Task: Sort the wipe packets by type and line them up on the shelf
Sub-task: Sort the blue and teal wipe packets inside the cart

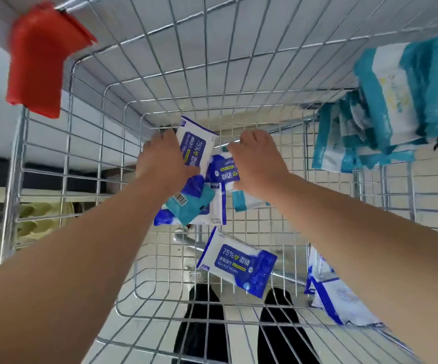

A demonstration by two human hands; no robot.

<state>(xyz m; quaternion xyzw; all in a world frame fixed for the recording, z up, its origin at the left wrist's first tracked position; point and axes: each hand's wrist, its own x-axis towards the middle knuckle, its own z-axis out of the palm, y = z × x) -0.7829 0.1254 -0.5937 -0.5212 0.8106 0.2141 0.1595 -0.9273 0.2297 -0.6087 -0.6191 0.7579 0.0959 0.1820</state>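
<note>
Gripping an upright blue packet [196, 143] in left hand [165, 160]. Reaching right hand [260, 160] onto second packet [221, 169] just beside that grip; hold unclear.

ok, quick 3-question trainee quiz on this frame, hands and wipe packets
1. True or false: the left hand grips a blue alcohol-wipe packet.
2. The upper-right packets are mostly: A red, B teal and white, C black.
3. Fill in: the label on the loose packet lying nearest the camera reads ___% .

Key: 1 true; 2 B; 3 75.
</note>
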